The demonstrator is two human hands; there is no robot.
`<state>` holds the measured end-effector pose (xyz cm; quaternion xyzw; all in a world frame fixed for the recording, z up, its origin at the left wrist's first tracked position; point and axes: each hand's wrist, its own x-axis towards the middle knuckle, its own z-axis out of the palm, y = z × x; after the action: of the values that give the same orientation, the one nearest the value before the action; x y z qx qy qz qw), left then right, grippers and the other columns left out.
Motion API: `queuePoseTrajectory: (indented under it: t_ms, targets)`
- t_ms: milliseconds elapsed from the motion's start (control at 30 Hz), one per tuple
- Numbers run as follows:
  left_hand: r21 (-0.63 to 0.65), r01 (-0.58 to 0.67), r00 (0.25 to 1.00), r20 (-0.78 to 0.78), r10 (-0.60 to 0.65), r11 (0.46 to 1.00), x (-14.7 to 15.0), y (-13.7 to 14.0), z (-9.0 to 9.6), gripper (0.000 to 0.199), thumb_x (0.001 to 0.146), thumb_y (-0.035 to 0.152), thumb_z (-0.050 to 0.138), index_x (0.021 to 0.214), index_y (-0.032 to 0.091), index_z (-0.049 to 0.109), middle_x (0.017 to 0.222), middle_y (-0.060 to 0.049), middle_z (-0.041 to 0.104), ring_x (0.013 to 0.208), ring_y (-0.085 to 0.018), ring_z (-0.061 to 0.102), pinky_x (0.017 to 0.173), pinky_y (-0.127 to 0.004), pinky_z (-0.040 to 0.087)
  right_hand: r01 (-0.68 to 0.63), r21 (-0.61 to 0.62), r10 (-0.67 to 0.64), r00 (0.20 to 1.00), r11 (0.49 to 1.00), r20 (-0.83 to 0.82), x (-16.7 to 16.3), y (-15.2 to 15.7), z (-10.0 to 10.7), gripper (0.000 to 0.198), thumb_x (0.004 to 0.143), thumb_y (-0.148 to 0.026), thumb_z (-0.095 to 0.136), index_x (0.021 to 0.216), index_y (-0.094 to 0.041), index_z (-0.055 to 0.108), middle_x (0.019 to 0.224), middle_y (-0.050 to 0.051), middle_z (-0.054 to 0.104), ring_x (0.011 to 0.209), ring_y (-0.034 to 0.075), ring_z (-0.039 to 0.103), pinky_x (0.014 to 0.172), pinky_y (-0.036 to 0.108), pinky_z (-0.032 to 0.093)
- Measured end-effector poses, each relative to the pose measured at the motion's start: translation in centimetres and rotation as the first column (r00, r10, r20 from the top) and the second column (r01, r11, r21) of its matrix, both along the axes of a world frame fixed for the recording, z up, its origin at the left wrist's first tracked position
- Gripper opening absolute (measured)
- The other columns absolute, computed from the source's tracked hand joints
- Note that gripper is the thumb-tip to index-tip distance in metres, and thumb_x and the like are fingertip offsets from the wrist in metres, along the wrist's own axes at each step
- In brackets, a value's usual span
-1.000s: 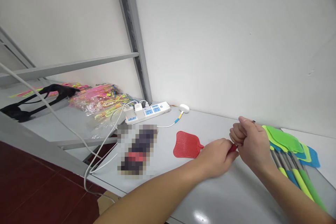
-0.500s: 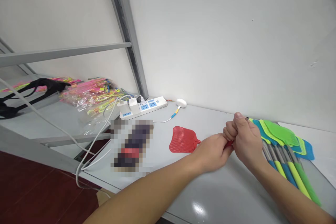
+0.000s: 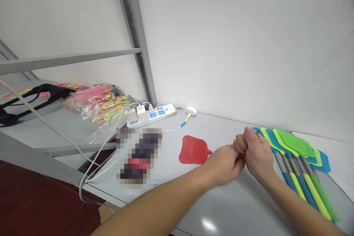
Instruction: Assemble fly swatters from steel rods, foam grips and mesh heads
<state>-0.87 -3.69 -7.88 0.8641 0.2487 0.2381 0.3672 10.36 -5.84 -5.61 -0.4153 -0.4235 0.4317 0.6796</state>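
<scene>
My left hand [image 3: 225,164] and my right hand [image 3: 257,153] are closed together above the table, touching each other. Between them shows a bit of a red fly swatter handle [image 3: 241,155], and a thin dark tip sticks out past my right fingers. Most of the handle is hidden in my fists. A red perforated fly swatter head [image 3: 194,150] with a short socket lies flat on the table, left of my hands. Right of my hands lies a row of fly swatters [image 3: 294,145] with blue, yellow-green and green heads, grey rods and coloured grips.
A white power strip [image 3: 163,114] with plugs and cables lies near the wall, beside a small white round device [image 3: 191,111]. A blurred-out object [image 3: 141,156] lies at the table's left. Bagged colourful items [image 3: 94,97] and a black strap [image 3: 49,90] rest on the rack shelf.
My hands stay clenched together and have shifted only slightly; less red shows between them. The view has tilted a little, and more of the row of swatters shows.
</scene>
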Motion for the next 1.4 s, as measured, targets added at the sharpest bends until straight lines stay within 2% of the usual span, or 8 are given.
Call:
queuePoseTrajectory:
  t_ms: [333, 500, 700, 867, 1033, 1167, 1267, 1400]
  targets:
    - [0.035, 0.029, 0.996, -0.082, -0.026, 0.999, -0.4, -0.1, 0.5, 0.020, 0.090, 0.021, 0.044, 0.105, 0.021, 0.057, 0.096, -0.005, 0.063, 0.082, -0.019, 0.060, 0.061, -0.027, 0.044, 0.004, 0.017, -0.006, 0.998, 1.000, 0.070, -0.3, -0.9, -0.4, 0.047, 0.094, -0.045, 0.052, 0.058, -0.022, 0.031, 0.053, -0.006, 0.023, 0.050, 0.011, 0.021, 0.045, 0.028, 0.021]
    - [0.269, 0.025, 0.985, -0.171, 0.023, 0.963, -0.1, 0.7, 0.6, 0.017, 0.090, 0.032, 0.051, 0.097, 0.022, 0.061, 0.092, -0.006, 0.065, 0.086, -0.023, 0.059, 0.067, -0.032, 0.045, 0.026, 0.000, -0.025, 0.994, 1.000, 0.103, -0.1, -1.2, -0.2, 0.047, 0.095, -0.044, 0.051, 0.059, -0.022, 0.030, 0.055, -0.006, 0.022, 0.052, 0.012, 0.021, 0.047, 0.028, 0.022]
    - [0.496, 0.069, 0.954, -0.287, 0.088, 0.866, 0.0, 1.4, 0.0, 0.044, 0.088, 0.061, 0.048, 0.083, 0.019, 0.060, 0.079, -0.006, 0.064, 0.082, -0.024, 0.058, 0.070, -0.036, 0.044, 0.101, 0.028, -0.100, 0.994, 0.994, -0.036, 0.8, -1.3, 1.9, 0.048, 0.096, -0.042, 0.049, 0.058, -0.022, 0.028, 0.053, -0.007, 0.021, 0.049, 0.011, 0.019, 0.048, 0.028, 0.024]
    - [0.506, 0.125, 0.946, -0.319, 0.050, 0.853, -0.1, 0.8, 0.2, 0.049, 0.094, 0.059, 0.035, 0.079, 0.019, 0.058, 0.071, -0.004, 0.063, 0.072, -0.021, 0.060, 0.062, -0.032, 0.041, 0.248, 0.018, -0.241, 0.955, 0.969, -0.173, 2.6, -2.2, 4.5, 0.043, 0.095, -0.036, 0.050, 0.060, -0.021, 0.029, 0.054, -0.007, 0.020, 0.046, 0.009, 0.018, 0.049, 0.027, 0.027]
    - [0.439, 0.130, 0.955, -0.297, 0.007, 0.889, 0.2, -0.1, 0.5, 0.047, 0.097, 0.052, 0.030, 0.078, 0.019, 0.057, 0.074, -0.005, 0.065, 0.072, -0.021, 0.063, 0.057, -0.031, 0.038, 0.304, -0.031, -0.303, 0.927, 0.952, -0.221, 4.6, -2.9, 4.9, 0.038, 0.092, -0.036, 0.053, 0.063, -0.021, 0.033, 0.055, -0.008, 0.021, 0.045, 0.009, 0.020, 0.050, 0.026, 0.033]
    - [0.349, 0.107, 0.941, -0.339, 0.018, 0.931, 0.2, -0.6, 0.8, 0.046, 0.097, 0.049, 0.028, 0.073, 0.019, 0.054, 0.071, -0.004, 0.064, 0.065, -0.020, 0.062, 0.048, -0.030, 0.031, 0.273, -0.055, -0.279, 0.947, 0.960, -0.158, 5.1, -3.5, 3.8, 0.030, 0.093, -0.039, 0.051, 0.069, -0.021, 0.047, 0.059, -0.005, 0.037, 0.050, 0.010, 0.040, 0.059, 0.028, 0.045]
    - [0.318, 0.084, 0.943, -0.330, 0.027, 0.944, 0.2, -0.9, 0.9, 0.045, 0.097, 0.049, 0.028, 0.076, 0.019, 0.054, 0.073, -0.003, 0.065, 0.062, -0.019, 0.062, 0.046, -0.029, 0.027, 0.198, -0.091, -0.198, 0.980, 0.976, 0.009, 4.8, -4.2, 2.0, 0.025, 0.093, -0.046, 0.051, 0.087, -0.023, 0.059, 0.077, 0.002, 0.058, 0.075, 0.018, 0.059, 0.074, 0.033, 0.050]
    - [0.315, 0.130, 0.947, -0.320, -0.024, 0.940, 0.3, -0.8, 0.9, 0.046, 0.098, 0.049, 0.025, 0.080, 0.021, 0.058, 0.076, -0.002, 0.064, 0.062, -0.018, 0.061, 0.047, -0.029, 0.026, 0.046, -0.145, -0.021, 0.986, 0.988, 0.166, 3.7, -4.8, -0.5, 0.029, 0.091, -0.051, 0.052, 0.100, -0.024, 0.059, 0.085, 0.004, 0.064, 0.084, 0.021, 0.062, 0.079, 0.035, 0.051]
